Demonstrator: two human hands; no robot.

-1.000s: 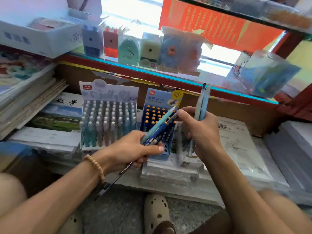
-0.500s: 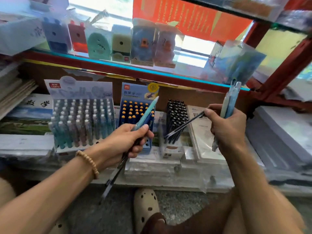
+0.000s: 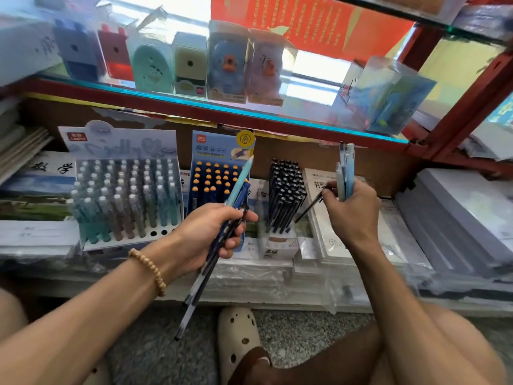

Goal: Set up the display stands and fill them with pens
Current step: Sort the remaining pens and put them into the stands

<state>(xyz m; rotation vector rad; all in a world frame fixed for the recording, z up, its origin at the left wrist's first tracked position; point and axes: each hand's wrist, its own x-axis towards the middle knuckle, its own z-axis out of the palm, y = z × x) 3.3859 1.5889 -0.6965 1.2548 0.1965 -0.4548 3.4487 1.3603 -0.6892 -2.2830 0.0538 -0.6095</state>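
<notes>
Black pen [image 3: 309, 209] pinched in my right hand [image 3: 350, 209] slants tip-down-left toward the black stand [image 3: 286, 195] just left; left hand [image 3: 206, 232] grips a bundle of pens [image 3: 219, 232]

The lower shelf [image 3: 277, 276] carries wrapped paper stacks [image 3: 458, 218], on which three pen display stands sit side by side: a pastel-pen stand [image 3: 125, 190], a blue stand [image 3: 219, 173] and a black-pen stand [image 3: 283, 201]. The glass upper shelf [image 3: 222, 107] carries boxed pencil sharpeners [image 3: 191, 65].
</notes>
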